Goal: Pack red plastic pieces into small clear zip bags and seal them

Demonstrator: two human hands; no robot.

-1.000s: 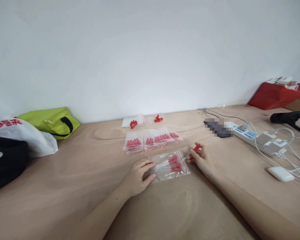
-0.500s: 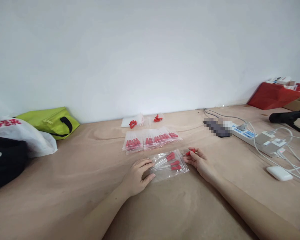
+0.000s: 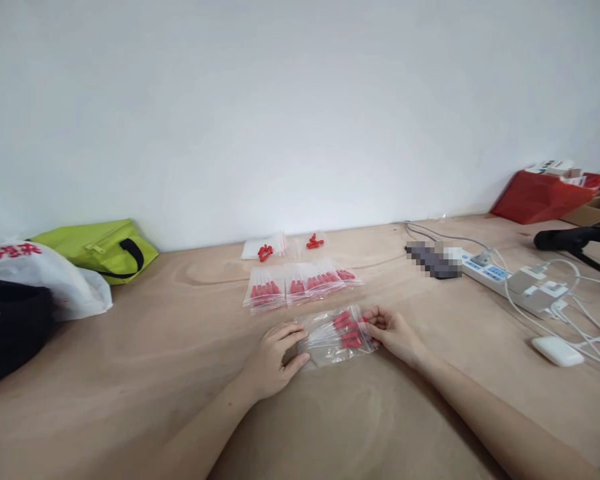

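A clear zip-lock bag (image 3: 323,357) lies flat in front of me, with several droppers inside, their red rubber bulbs (image 3: 351,339) toward the right end and thin clear stems toward the left. My left hand (image 3: 275,357) holds the bag's left end down, thumb and fingers set apart on its edge. At the bag's mouth on the right, my right hand (image 3: 393,333) pinches the red bulb of a dropper (image 3: 360,322). That dropper's stem reaches into the bag among the others; the fingers partly hide its bulb.
Beyond the bag lies a row of filled zip-lock bags (image 3: 305,283). Loose droppers (image 3: 265,252) and a stack of flat bags (image 3: 250,249) are near the wall. A power strip (image 3: 485,270) with cables and a white case (image 3: 557,351) sits right; a green bag (image 3: 95,247) lies left.
My right hand has moved left to the bag's mouth, and the dropper it holds has slid into the bag. My left hand keeps its place on the left end.
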